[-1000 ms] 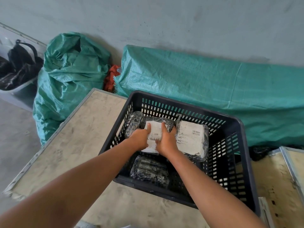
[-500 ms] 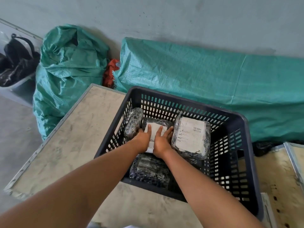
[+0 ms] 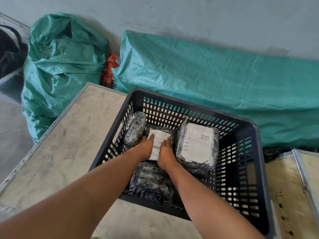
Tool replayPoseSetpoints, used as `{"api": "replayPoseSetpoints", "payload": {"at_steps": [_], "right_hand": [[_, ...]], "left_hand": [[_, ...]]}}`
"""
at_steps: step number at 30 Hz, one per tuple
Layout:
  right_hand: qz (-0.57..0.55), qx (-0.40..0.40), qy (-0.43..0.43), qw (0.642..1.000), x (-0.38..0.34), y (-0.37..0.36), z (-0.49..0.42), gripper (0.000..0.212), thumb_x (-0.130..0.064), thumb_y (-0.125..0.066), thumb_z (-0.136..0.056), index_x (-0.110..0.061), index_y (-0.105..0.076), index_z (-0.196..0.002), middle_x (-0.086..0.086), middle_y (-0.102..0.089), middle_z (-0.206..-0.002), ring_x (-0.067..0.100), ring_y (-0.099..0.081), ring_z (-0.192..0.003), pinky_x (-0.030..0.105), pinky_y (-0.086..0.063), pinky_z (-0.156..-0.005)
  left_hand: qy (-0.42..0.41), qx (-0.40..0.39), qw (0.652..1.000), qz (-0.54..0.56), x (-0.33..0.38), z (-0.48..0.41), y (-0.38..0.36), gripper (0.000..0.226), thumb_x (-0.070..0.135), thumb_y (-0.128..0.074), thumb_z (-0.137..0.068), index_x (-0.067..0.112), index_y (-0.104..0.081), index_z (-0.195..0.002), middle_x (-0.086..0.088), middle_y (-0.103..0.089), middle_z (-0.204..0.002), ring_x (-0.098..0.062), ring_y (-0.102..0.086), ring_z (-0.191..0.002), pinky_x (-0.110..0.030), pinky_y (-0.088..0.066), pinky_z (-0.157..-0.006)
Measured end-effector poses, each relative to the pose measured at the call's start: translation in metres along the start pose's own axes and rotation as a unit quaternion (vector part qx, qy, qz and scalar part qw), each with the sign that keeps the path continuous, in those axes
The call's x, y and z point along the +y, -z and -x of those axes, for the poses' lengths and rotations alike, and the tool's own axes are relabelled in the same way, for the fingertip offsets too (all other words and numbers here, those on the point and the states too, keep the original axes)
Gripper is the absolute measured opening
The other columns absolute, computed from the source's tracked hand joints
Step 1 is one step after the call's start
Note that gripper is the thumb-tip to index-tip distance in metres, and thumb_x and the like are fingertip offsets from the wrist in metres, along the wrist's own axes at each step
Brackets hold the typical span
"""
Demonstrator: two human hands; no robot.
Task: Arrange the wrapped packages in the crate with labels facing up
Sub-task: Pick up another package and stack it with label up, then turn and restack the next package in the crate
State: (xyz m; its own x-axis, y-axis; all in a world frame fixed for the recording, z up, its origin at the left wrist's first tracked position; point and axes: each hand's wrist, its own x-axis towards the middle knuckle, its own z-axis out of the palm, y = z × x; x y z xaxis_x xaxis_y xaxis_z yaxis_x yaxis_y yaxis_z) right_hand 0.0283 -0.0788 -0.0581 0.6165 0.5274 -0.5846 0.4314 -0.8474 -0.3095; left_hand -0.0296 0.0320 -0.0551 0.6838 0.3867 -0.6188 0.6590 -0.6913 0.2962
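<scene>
Progress of the arrangement, read from left to right across the black slatted crate point(image 3: 255, 152), which stands on the bench point(image 3: 69, 152). Against the crate's left wall a narrow wrapped package point(image 3: 135, 129) stands on edge, showing only dark netted wrap; no label is visible on it, so it probably has yet to be laid flat and turned. Beside it, near the back wall, the middle package point(image 3: 159, 135) lies flat with its white label facing up. The left hand point(image 3: 145, 149) rests on its left side and the right hand point(image 3: 166, 153) on its right side, fingers point(image 3: 151, 137) extended and laid flat against the wrap, pressing or steadying the package, not closed around it; whether the thumbs hook under its edges cannot be told. Nearer the camera, partly hidden beneath both wrists, a dark package point(image 3: 151, 180) lies on the crate floor with no label in sight; its label may face down or be covered by the forearms. To the right, the large package point(image 3: 198, 145) lies somewhat tilted, its printed label and barcode up. Judged from this view, two of the four visible packages satisfy the label-up condition and two remain to be checked or turned. The right part of the crate floor holds no package. Green woven sacks point(image 3: 207, 75) lie behind the bench against the wall.
</scene>
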Motion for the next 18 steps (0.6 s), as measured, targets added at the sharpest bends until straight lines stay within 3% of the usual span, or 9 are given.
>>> {"api": "replayPoseSetpoints", "payload": {"at_steps": [6, 9, 12, 15, 18], "right_hand": [[-0.009, 0.019, 0.026, 0.999, 0.001, 0.000, 0.004, 0.088, 0.012, -0.054, -0.097, 0.006, 0.007, -0.160, 0.020, 0.020, -0.169, 0.031, 0.010, -0.158, 0.030, -0.004, -0.126], [0.011, 0.038, 0.043, 0.998, 0.005, -0.001, 0.009, 0.078, 0.013, -0.048, -0.099, 0.010, 0.002, -0.160, 0.024, 0.016, -0.168, 0.034, 0.006, -0.158, 0.030, -0.007, -0.126], [0.026, 0.036, 0.052, 0.998, 0.006, 0.001, 0.014, 0.071, 0.014, -0.043, -0.101, 0.009, -0.004, -0.160, 0.027, 0.013, -0.168, 0.036, 0.004, -0.158, 0.033, -0.013, -0.126], [0.013, 0.016, 0.072, 0.997, 0.004, 0.005, 0.018, 0.072, 0.006, -0.050, -0.102, 0.001, -0.012, -0.163, 0.025, 0.009, -0.170, 0.038, 0.000, -0.158, 0.037, -0.016, -0.126], [-0.030, 0.014, 0.087, 0.996, 0.003, 0.009, 0.023, 0.074, -0.012, -0.063, -0.102, -0.001, -0.022, -0.162, 0.020, -0.011, -0.171, 0.035, -0.018, -0.156, 0.036, -0.024, -0.124]], "left_hand": [[-0.028, -0.012, 0.999, -0.017, -0.006, 0.003, -0.003, 0.095, -0.001, -0.054, -0.096, 0.022, 0.009, -0.163, -0.024, 0.007, -0.167, -0.042, -0.022, -0.151, -0.049, -0.032, -0.119], [-0.048, -0.029, 0.998, -0.041, -0.010, 0.009, 0.001, 0.090, 0.005, -0.056, -0.098, 0.021, 0.004, -0.164, -0.024, 0.009, -0.168, -0.043, -0.035, -0.145, -0.049, -0.039, -0.114], [-0.057, -0.056, 0.995, -0.054, -0.009, 0.021, 0.016, 0.100, 0.004, -0.064, -0.096, 0.016, 0.010, -0.162, -0.029, 0.016, -0.164, -0.040, -0.042, -0.142, -0.042, -0.046, -0.109], [-0.090, -0.035, 0.993, -0.063, -0.002, 0.049, 0.043, 0.107, 0.013, -0.072, -0.093, 0.021, 0.009, -0.163, -0.027, 0.015, -0.165, -0.042, -0.034, -0.147, -0.042, -0.037, -0.116], [-0.150, 0.037, 0.988, -0.002, -0.005, 0.082, 0.071, 0.100, 0.024, -0.074, -0.092, 0.027, -0.005, -0.164, -0.021, 0.003, -0.169, -0.037, -0.032, -0.149, -0.045, -0.027, -0.122]]}}
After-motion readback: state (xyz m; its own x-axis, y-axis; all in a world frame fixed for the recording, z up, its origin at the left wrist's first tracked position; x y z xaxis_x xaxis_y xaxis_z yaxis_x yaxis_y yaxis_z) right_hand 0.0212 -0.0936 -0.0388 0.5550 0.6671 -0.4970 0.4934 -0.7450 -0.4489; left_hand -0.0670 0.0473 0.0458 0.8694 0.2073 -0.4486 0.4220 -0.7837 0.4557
